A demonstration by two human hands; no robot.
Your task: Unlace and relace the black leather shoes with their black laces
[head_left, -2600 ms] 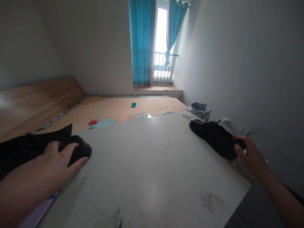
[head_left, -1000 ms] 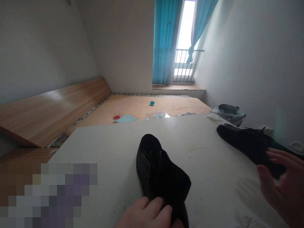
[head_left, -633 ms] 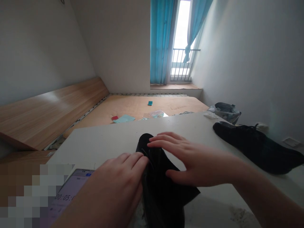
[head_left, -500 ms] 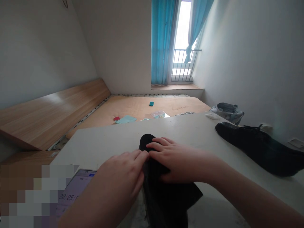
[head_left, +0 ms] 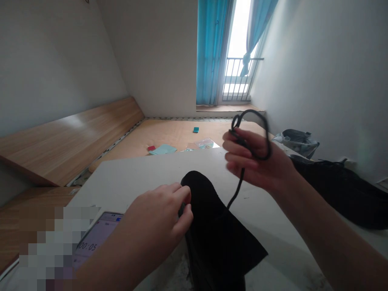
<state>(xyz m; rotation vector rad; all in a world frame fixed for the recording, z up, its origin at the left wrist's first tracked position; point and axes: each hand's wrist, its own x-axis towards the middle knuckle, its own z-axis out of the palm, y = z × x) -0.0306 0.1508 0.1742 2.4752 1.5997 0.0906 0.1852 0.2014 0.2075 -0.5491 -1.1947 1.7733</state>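
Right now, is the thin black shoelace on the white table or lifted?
Lifted: the thin black shoelace loops around the right hand and hangs to the black shoe, above the white table.

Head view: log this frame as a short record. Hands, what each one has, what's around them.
Left hand: fingers against a black shoe
Right hand: raised, holding a black lace looped around its fingers
Lace: runs down to the shoe
Nearby: second black shoe, phone, white table
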